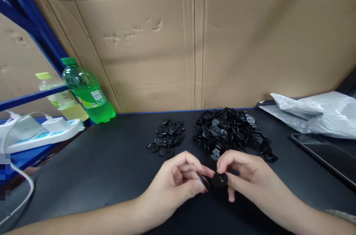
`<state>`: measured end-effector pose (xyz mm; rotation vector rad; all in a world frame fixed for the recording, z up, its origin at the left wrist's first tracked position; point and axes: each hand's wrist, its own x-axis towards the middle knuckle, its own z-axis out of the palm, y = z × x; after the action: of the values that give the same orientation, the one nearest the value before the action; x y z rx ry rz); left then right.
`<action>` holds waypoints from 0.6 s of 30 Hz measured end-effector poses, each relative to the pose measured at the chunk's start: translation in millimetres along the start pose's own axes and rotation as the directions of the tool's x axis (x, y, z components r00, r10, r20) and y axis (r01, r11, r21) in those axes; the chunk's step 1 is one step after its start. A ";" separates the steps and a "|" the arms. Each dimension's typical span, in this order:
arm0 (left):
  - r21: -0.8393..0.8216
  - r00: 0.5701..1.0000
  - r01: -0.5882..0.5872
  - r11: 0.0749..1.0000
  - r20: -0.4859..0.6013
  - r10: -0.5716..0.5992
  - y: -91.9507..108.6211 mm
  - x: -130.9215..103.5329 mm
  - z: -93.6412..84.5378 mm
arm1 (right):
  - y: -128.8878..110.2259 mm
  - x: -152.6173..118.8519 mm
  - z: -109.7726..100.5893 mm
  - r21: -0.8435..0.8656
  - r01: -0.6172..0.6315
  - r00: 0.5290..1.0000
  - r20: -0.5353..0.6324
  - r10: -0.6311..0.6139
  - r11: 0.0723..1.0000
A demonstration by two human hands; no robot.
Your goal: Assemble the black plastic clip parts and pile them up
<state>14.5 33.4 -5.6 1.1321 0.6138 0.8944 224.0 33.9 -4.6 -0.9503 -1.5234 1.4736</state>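
Note:
My left hand [178,186] pinches a thin black disc [203,182], seen nearly edge-on, between thumb and fingers. Close beside it, my right hand [247,175] grips a round black piece [220,179] with small marks on its face. The two pieces are near each other at the front centre; whether they touch is unclear. Beyond my right hand lies a large pile of black round parts [228,131]. A smaller pile of black parts with slotted wheels [168,136] sits to its left, beyond my left hand.
On the black table [111,175], a dark flat device [328,157] and plastic bags [330,114] lie at right. A green bottle [89,94], a paler bottle [62,101], a power strip [52,136] and blue frame [33,96] are at left. Cardboard [144,49] stands behind.

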 end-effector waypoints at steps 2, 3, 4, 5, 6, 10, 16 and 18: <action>0.033 1.000 0.017 0.999 -0.018 -0.017 -0.5 0.1 0.6 | 1.4 1.5 1.7 0.034 -0.039 0.999 0.024 0.038 0.999; 0.049 0.999 0.030 0.998 -0.023 -0.028 -0.7 0.1 0.9 | 1.2 1.4 3.0 0.041 -0.042 0.999 0.028 0.041 0.998; 0.060 0.999 0.044 0.997 -0.019 -0.043 -0.6 0.1 1.1 | 0.5 0.8 4.4 0.044 -0.036 0.999 0.027 0.034 0.998; 0.070 0.999 0.053 0.996 -0.005 -0.053 -0.1 0.1 1.1 | -0.3 0.1 5.5 0.042 -0.025 1.000 0.020 0.024 0.999; 0.077 0.998 0.058 0.995 0.020 -0.060 0.8 0.3 0.7 | -1.2 -0.7 6.3 0.037 -0.009 1.000 0.003 0.009 0.999; 0.028 0.981 0.120 0.992 0.147 -0.123 8.1 1.4 -3.2 | -2.0 -1.3 4.3 0.001 0.069 0.996 -0.053 -0.069 0.998; -0.049 0.981 0.162 0.986 0.116 -0.155 12.0 3.7 -4.3 | 0.9 0.4 1.2 0.000 0.120 0.992 -0.025 -0.120 0.993; -0.046 0.984 0.162 0.986 0.077 -0.158 10.2 5.0 -2.8 | 1.1 0.3 2.8 -0.022 0.136 0.990 -0.021 -0.137 0.990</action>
<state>11.9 40.6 3.2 1.0480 0.6089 0.7239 221.3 33.1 -5.7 -0.8542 -1.5587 1.3486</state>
